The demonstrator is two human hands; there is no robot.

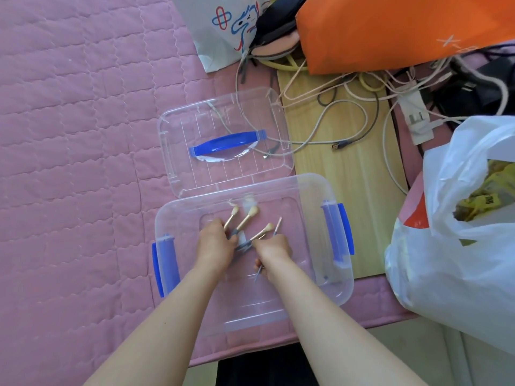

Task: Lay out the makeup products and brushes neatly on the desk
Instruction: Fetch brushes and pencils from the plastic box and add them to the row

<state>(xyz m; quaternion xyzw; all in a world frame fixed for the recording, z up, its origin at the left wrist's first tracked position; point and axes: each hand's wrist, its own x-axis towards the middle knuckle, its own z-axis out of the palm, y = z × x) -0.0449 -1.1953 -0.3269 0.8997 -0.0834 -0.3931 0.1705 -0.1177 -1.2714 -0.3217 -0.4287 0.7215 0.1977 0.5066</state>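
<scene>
Both hands down inside the clear storage box (pixel 278 307), sat on the pink quilt (pixel 69 135) with its lid (pixel 195 174) off and lying just beyond, blue handle up. Left hand (pixel 216 242) curled round a couple of makeup brushes (pixel 248 217), tan bristle heads fanning out away from the body. Right hand (pixel 274 249) pinching at least two more, one fluffy-tipped (pixel 266 228) and one thin liner-type, with a handle end poking out below the palm. Some grey handles crossed between the two hands, hard to count exactly. No other makeup products visible in the box, as far as can be told.

Looks like the gathering-up stage, so not far along yet: nothing laid out anywhere.

Tips for this bit: better to grip by the handles, not the bristles, to keep the heads clean and unbent. Worth untangling the crossed handles before lifting, otherwise one slips out and drops back in. Lifting straight up clears the box wall. All heads pointing the same way now saves sorting later.

Bigger headache: the wooden desk (pixel 356 207) to the right has cables (pixel 345 118) sprawled across the far end, plus a white plastic bag (pixel 459 260) crowding its edge. Bare strip nearest the box probably the best landing spot, brushes side by side in a row.
</scene>
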